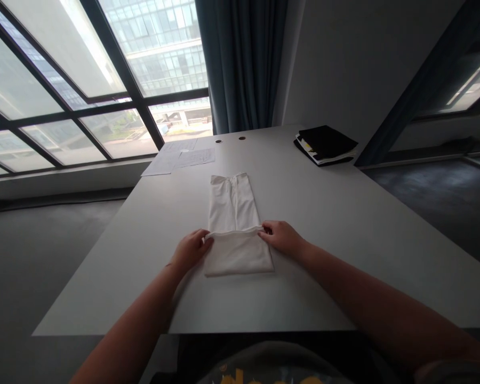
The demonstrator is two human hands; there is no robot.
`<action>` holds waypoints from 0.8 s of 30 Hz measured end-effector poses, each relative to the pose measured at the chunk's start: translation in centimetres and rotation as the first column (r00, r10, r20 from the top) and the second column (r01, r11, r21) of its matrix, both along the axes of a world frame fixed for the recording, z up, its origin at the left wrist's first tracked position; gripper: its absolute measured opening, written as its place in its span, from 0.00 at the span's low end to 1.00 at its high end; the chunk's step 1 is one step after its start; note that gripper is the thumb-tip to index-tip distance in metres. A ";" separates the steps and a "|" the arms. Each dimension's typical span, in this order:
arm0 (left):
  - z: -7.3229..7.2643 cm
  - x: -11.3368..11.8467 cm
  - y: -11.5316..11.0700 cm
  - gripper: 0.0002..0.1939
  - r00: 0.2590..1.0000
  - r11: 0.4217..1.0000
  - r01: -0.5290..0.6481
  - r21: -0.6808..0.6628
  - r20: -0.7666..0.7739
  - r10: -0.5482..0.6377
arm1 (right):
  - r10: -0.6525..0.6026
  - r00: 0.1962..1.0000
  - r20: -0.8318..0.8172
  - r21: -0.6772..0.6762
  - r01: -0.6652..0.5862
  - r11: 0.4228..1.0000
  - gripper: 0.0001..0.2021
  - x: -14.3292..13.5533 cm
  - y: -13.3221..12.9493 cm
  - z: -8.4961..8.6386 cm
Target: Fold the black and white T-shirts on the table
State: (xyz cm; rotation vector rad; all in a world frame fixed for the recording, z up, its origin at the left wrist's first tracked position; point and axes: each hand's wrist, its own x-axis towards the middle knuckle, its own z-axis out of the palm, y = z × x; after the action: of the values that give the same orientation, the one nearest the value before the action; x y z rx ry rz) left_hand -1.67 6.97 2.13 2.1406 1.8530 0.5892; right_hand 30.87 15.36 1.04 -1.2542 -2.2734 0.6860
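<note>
A white folded garment (234,205) lies lengthwise on the table in front of me. Its near end is turned up over itself as a flat panel, and a hem runs across the middle. Cord-like strips or creases run down from its far end; whether it is trousers or a shirt I cannot tell. At the left end of the hem, my left hand (190,249) pinches the cloth between thumb and fingers. My right hand (283,238) grips the opposite end of that hem in the same way. Both hands rest low, close to the tabletop.
The white table (328,213) extends well beyond the garment. Paper sheets (194,157) lie at its far left corner. A black folder (328,143) with papers inside sits at the far right. Two round holes pierce the far edge, before a dark blue curtain (244,64) and windows.
</note>
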 end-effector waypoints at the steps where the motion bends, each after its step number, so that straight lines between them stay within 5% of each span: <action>1: -0.5 -0.2 0.7 0.14 1.000 1.000 -0.020 -0.006 -0.024 0.020 | -0.010 0.999 0.044 0.043 0.008 0.999 0.07 0.0 0.6 -0.5; 8: -2.2 -1.3 1.6 0.13 0.992 0.991 -0.124 -0.042 -0.037 0.122 | 0.030 0.999 0.011 0.108 -0.031 0.994 0.10 1.0 1.2 -3.0; 16: -2.3 -1.5 2.0 0.10 0.996 0.997 -0.075 -0.004 -0.038 0.075 | 0.079 0.995 0.053 0.169 -0.087 0.982 0.03 0.7 1.9 -2.4; 21: -3.0 -1.7 2.4 0.10 0.995 0.983 0.096 0.155 -0.024 -0.094 | 0.264 0.958 0.110 0.444 -0.285 0.849 0.08 0.4 0.3 -0.6; 24: -2.8 -1.5 2.3 0.14 0.983 0.972 0.180 0.151 -0.063 -0.173 | 0.424 0.890 0.166 0.490 -0.448 0.748 0.09 -0.4 -1.6 0.0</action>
State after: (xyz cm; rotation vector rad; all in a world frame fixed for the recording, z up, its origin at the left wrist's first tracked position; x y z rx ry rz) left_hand -3.15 9.24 -0.66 2.4101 1.6655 0.6664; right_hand 30.43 13.76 1.05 -0.4827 -2.5728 0.1488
